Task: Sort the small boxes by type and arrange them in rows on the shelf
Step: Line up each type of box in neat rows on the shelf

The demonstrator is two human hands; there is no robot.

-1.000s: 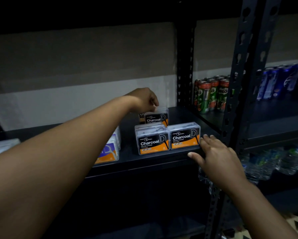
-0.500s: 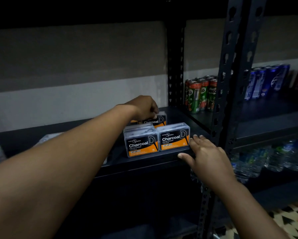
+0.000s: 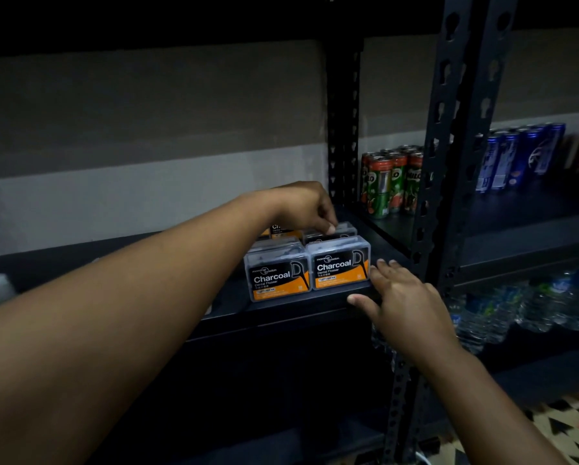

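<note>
1. The boxes are small clear-plastic cases with black-and-orange "Charcoal" labels. Two stand side by side at the front edge of the shelf (image 3: 281, 308), near its right end: the left front box (image 3: 276, 278) and the right front box (image 3: 340, 265), touching each other.
2. Behind them sits a second row. The rear right box (image 3: 343, 231) is directly behind the right front one, and a rear left box (image 3: 283, 231) is partly hidden by the arm.
3. The left hand (image 3: 301, 208) reaches over the front row, fingers curled down with the tips pinched on the top of the rear right box.
4. The right hand (image 3: 403, 302) lies flat and open at the front edge, fingertips just beside the right front box, holding nothing. Whether it touches the box is unclear.
5. Judged by looks, each box is light, rigid and smooth, so likely slippery under a loose pinch.
6. The best hold is probably across the two short sides or top edges, since the lids may flex or pop.
7. Sliding a box along the shelf risks nudging its neighbours out of line.
</note>
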